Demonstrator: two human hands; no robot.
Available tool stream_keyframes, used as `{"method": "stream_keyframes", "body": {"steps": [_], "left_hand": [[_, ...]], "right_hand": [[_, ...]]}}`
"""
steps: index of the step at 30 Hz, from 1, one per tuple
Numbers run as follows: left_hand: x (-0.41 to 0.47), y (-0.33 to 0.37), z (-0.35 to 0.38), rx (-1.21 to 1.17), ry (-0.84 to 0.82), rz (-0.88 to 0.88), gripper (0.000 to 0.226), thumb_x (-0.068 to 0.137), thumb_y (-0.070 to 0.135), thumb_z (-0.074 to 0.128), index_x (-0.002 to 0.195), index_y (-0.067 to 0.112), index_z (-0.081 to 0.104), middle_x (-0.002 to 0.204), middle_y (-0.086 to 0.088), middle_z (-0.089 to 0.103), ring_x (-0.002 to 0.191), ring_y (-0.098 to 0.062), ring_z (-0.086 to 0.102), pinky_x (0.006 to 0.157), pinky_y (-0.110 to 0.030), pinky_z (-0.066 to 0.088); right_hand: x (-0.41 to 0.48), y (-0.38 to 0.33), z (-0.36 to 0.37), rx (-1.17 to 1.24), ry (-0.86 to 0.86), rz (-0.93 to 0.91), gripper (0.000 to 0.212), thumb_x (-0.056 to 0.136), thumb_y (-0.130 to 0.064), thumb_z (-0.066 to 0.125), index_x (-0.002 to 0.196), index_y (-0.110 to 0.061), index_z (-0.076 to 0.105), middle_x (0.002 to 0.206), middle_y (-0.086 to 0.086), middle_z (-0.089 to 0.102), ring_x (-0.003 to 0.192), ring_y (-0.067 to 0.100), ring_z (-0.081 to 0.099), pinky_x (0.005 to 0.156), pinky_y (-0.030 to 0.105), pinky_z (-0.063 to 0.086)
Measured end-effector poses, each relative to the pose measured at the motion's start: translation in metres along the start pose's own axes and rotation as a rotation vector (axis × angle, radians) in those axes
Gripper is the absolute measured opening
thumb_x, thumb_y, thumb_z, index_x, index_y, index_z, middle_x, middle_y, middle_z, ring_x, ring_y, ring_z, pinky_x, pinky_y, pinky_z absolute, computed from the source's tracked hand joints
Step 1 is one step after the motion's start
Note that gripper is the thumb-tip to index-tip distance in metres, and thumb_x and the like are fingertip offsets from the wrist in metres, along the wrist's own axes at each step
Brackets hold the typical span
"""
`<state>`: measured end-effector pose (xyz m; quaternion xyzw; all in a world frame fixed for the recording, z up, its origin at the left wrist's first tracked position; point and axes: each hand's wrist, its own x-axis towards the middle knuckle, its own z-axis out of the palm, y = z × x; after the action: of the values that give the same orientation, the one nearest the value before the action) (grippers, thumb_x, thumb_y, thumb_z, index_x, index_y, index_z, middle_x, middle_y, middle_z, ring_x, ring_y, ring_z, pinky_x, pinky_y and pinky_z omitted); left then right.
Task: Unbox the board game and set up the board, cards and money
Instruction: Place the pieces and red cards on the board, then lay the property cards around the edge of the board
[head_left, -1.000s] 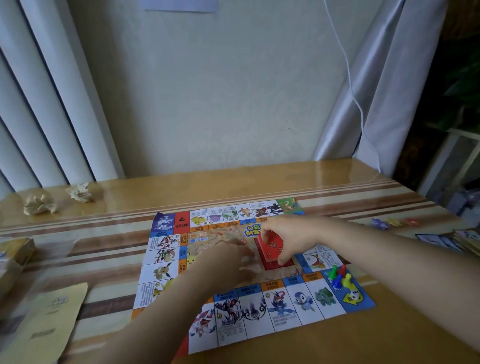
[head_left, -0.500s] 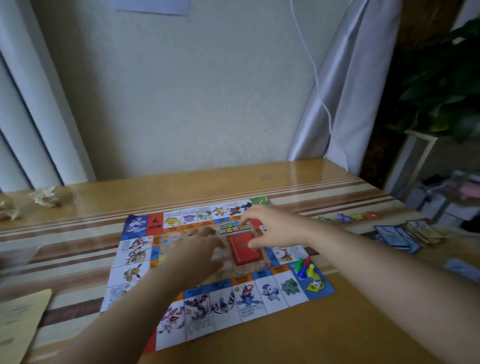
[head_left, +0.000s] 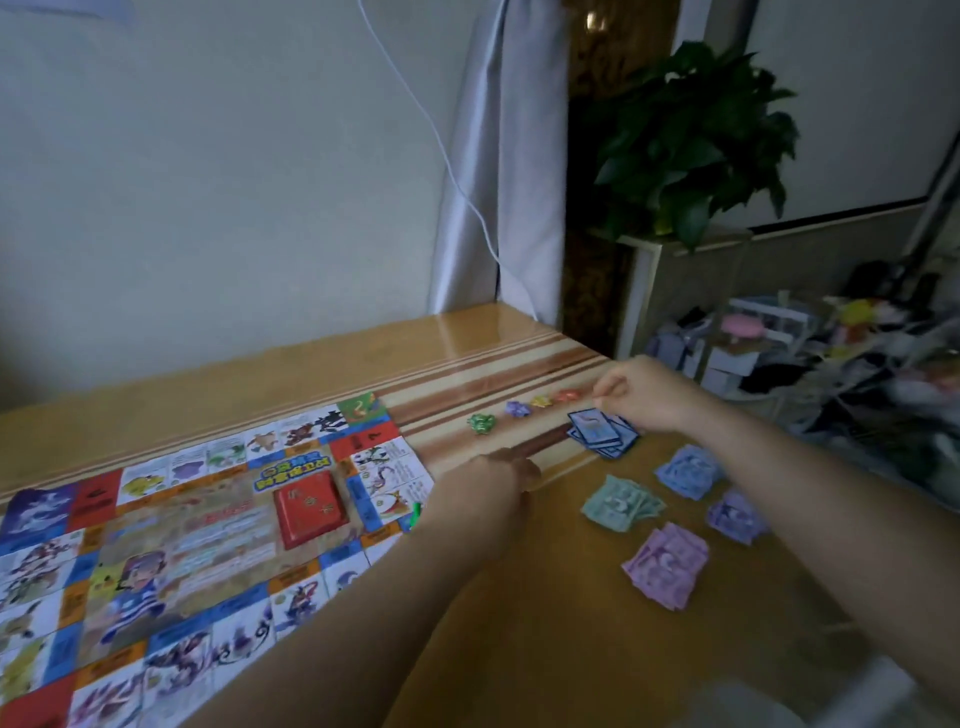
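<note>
Board (head_left: 171, 519) flat on table (head_left: 519, 623), title upside down to wearer, long axis parallel to table's far edge. Left hand (head_left: 493, 483) just right of board, knuckles up, grip hidden. Right hand (head_left: 641, 392) well right of board, fingers curled at blue cards (head_left: 602, 434), pinch can't tell.

The game board (head_left: 182, 545) runs off the left and bottom edges of the frame, and the person's left forearm covers its lower right corner. Beside the left hand (head_left: 488, 483), whose fingers are smeared by blur, only a sliver of a green pawn (head_left: 415, 514) shows. At right of centre, the right hand (head_left: 644, 395) curls over the blue cards (head_left: 602, 434); whether it pinches one cannot be told. Lettering on the red deck (head_left: 309, 512) and print on the money stacks (head_left: 670, 564) is too soft to read. A pale shape (head_left: 769, 701) at the bottom edge is blurred and cut off.
</note>
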<state>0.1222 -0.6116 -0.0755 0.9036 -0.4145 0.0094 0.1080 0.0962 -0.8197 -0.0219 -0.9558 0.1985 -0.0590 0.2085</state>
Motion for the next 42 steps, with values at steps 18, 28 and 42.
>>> {"method": "stream_keyframes", "body": {"steps": [18,28,42], "left_hand": [[0.067,0.007,0.050,0.177,-0.211,0.024,0.040,0.099,0.022,0.040,0.139,0.025,0.044,0.141,0.002,0.046,0.121,-0.023,0.052,0.092,-0.038,0.050],[0.063,0.011,0.046,0.211,-0.247,0.031,0.044,0.100,0.021,0.041,0.144,0.026,0.037,0.150,0.003,0.035,0.127,-0.027,0.047,0.095,-0.041,0.050],[0.059,0.015,0.038,0.228,-0.268,0.053,0.045,0.101,0.024,0.042,0.145,0.027,0.035,0.149,0.001,0.036,0.129,-0.027,0.045,0.096,-0.042,0.049]], "right_hand": [[0.070,0.002,0.020,-0.309,-0.456,0.341,0.064,0.088,-0.039,0.064,0.136,-0.002,0.042,0.134,0.016,0.050,0.117,0.027,0.054,0.082,0.033,0.045],[0.077,0.001,0.024,-0.387,-0.502,0.319,0.065,0.086,-0.044,0.065,0.132,-0.002,0.047,0.124,0.011,0.057,0.101,0.023,0.056,0.085,0.031,0.045],[0.074,-0.003,0.027,-0.498,-0.506,0.266,0.058,0.090,-0.042,0.060,0.131,-0.003,0.048,0.129,0.012,0.055,0.095,0.022,0.051,0.082,0.030,0.043]]}}
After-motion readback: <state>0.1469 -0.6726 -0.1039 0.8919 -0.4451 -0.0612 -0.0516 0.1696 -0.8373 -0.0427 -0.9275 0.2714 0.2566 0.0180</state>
